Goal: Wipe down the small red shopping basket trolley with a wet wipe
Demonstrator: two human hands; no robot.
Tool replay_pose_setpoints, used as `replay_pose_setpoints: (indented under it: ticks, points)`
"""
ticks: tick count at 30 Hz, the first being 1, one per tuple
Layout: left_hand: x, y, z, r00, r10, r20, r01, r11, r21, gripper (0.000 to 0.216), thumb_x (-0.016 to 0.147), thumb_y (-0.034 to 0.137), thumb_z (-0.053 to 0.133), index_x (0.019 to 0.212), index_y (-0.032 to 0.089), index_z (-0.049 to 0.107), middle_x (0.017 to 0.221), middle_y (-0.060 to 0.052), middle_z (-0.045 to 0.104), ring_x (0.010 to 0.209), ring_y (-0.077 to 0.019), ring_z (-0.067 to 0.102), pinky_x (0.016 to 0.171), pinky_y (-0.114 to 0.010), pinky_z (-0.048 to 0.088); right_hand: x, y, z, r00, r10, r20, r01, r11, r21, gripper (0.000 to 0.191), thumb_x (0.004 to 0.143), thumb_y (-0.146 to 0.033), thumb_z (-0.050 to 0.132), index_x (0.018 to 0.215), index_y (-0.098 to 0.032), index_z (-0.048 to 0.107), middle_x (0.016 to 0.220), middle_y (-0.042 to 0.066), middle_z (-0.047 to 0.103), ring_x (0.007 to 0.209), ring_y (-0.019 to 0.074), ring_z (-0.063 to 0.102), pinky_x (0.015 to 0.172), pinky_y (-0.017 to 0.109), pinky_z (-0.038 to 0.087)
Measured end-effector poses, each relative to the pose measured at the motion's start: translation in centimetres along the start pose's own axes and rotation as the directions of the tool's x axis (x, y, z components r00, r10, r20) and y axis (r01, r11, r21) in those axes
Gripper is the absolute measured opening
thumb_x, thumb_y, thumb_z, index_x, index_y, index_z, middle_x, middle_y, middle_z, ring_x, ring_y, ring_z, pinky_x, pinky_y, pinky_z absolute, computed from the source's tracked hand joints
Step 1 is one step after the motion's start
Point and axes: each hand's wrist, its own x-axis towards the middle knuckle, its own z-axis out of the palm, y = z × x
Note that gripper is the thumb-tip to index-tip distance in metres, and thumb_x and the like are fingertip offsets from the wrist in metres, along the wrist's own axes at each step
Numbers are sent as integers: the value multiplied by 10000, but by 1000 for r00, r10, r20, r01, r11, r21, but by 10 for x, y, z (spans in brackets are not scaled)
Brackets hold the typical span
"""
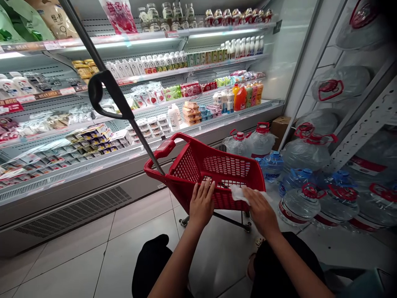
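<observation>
At lower centre, the left hand [201, 205] lies open on the red shopping cart [182, 188], seemingly steadying it; the right hand [259, 211] grips a white wipe [238, 193] against its rim. Behind, upper left: refrigerated display case [62, 200].

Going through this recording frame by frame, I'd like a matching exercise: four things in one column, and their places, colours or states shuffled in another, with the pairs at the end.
Things
1. Left hand
2. Right hand
3. Cart basket
4. Long pole

Descriptions
A. Red, with perforated walls
B. Fingers over a white wipe
C. Grey, slanted, fitted with a black grip
D. Fingers extended at the near rim, away from the wipe

Pairs: 1-D, 2-B, 3-A, 4-C
</observation>
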Motion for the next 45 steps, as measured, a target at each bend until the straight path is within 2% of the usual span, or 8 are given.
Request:
replay_pose_setpoints:
  ticks: [5, 11, 16, 22, 27, 34, 41, 45]
  points:
    - [-4, -2, -1, 1000, -5, 15, 6, 999, -45, 805, 897, 226, 619, 1636, 204, 300, 1729, -86, 215, 1579, -290, 262, 1316, -521, 172, -26, 37, -13, 993, 115, -1, -115, 993, 18, 570, 1070, -252, 312, 1640, -251, 298, 1584, 66, 512, 1469, 237, 466, 1245, 510, 333]
    - [1, -24, 0, 999, 1, 46, 2, 998, -62, 814, 956, 354, 605, 1666, 233, 226, 1744, -58, 151, 1601, -278, 194, 1321, -513, 143, -7, 12, 2, 991, 132, -40, -126, 986, 109, 468, 1087, -325, 332, 1503, -226, 521, 1357, 84, 692, 1301, 250, 615, 1228, 516, 367]
    - [3, -38, 9, 990, -138, 39, 138, 990, 11, 712, 1062, 416, 433, 1686, 248, 135, 1735, -32, 185, 1606, -238, 175, 1321, -480, 164, -13, -31, 5, 997, -25, -73, 32, 994, 101, 557, 1054, -202, 391, 1611, -232, 376, 1451, 64, 640, 1349, 243, 586, 1228, 486, 378]
    - [-17, -13, 16, 997, -64, 45, 65, 998, -23, 618, 1089, 371, 361, 1674, 273, 188, 1726, 11, 219, 1605, -205, 175, 1327, -489, 143, -20, -44, 2, 976, -218, 7, 218, 974, 59, 708, 1003, -57, 326, 1667, -273, 202, 1603, 18, 481, 1473, 194, 464, 1248, 428, 358]
    - [-19, -3, 15, 984, -175, 41, 176, 984, -33, 618, 1086, 430, 373, 1634, 151, 307, 1696, -93, 304, 1598, -241, 207, 1323, -511, 156, -17, -14, 1, 985, -170, 9, 170, 985, 42, 689, 1008, -75, 345, 1656, -282, 240, 1593, 23, 493, 1486, 207, 446, 1249, 464, 357]
    - [-41, 48, 23, 996, -43, 80, 53, 990, -134, 723, 1010, 267, 459, 1654, 87, 182, 1730, -130, 189, 1609, -263, 143, 1308, -480, 219, -15, -65, 22, 969, -247, -20, 248, 962, 115, 681, 1020, -110, 363, 1667, -244, 198, 1589, 58, 499, 1480, 206, 456, 1222, 437, 410]
    - [-43, 23, -7, 993, 13, 116, 38, 905, -425, 950, 867, 168, 516, 1678, 204, 21, 1718, -76, 262, 1583, -251, 256, 1301, -499, 252, 3, -6, 16, 985, -172, -4, 172, 982, 77, 616, 1055, -169, 376, 1651, -278, 268, 1560, 44, 537, 1453, 222, 493, 1243, 491, 364]
    - [-40, 25, -6, 994, -25, 105, 73, 869, -489, 1013, 819, 155, 548, 1674, 215, 8, 1715, -90, 266, 1586, -275, 246, 1302, -542, 231, 4, -25, 22, 988, -147, -39, 151, 984, 100, 589, 1053, -218, 440, 1631, -260, 332, 1534, 67, 566, 1437, 248, 514, 1233, 520, 382]
